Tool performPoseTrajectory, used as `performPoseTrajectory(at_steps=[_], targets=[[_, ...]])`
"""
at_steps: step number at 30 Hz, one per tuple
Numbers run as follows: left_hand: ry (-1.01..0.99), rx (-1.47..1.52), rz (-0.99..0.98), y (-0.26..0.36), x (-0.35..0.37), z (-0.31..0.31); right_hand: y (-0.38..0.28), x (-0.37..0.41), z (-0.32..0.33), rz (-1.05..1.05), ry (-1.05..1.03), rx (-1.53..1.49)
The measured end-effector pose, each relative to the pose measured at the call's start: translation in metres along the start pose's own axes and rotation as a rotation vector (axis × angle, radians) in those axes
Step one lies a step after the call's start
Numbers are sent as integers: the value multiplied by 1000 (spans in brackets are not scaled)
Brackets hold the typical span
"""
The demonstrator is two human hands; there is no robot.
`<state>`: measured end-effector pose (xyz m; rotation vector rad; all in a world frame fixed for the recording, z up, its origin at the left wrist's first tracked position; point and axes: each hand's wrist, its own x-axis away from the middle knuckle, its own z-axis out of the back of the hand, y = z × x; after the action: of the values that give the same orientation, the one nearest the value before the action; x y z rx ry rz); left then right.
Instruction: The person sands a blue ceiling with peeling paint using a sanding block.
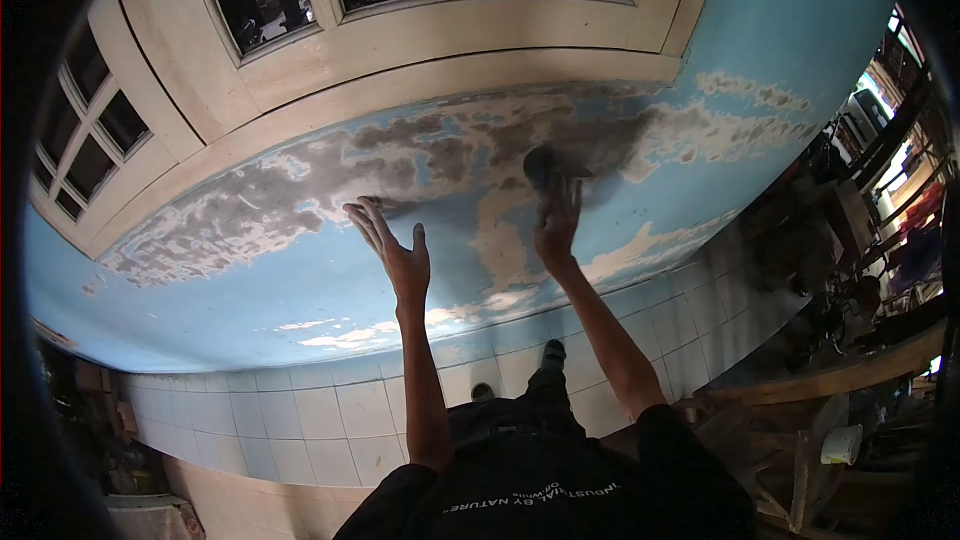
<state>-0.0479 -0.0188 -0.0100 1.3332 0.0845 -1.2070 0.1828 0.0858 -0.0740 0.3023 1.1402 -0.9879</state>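
Observation:
My left hand (pixel 392 255) is open, its fingers spread and their tips at the blue wall (pixel 260 295), just under the peeled band. To its right my right hand (pixel 560 218) is raised against the wall, smeared by motion. At its fingertips is a dark rounded piece (pixel 540 166), like a pad or folded sandpaper; its exact kind cannot be made out. The piece lies over a grey and beige patch (pixel 460 155) where the blue paint has come off. Part of the right hand's grip is hidden behind its back.
Above the patch is a cream window frame (pixel 400 65) with dark panes. Pale floor tiles (pixel 320 415) run along the wall's foot, where my feet stand. At right are a wooden beam (pixel 840 375), a white bucket (pixel 841 445) and cluttered dark items.

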Motion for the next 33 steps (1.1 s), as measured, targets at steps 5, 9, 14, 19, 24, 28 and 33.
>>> performPoseTrajectory(at_steps=[5,9,14,19,24,28,33], targets=[[-25,-10,8,-4,0,5,35,-14,24,-58,104,126],[-40,-17,-4,-4,-1,7,19,-13,-8,-572,272,-239],[-26,-7,-14,-5,1,5,-2,1,-2,7,46,-134],[-62,-9,7,-9,1,7,21,-8,11,277,-172,146],[-63,-17,24,-7,5,5,-3,14,1,225,-281,70],[-78,-32,17,-11,7,6,-8,33,-17,352,-354,70],[-68,-36,43,-10,9,2,-14,22,-16,380,-319,72]])
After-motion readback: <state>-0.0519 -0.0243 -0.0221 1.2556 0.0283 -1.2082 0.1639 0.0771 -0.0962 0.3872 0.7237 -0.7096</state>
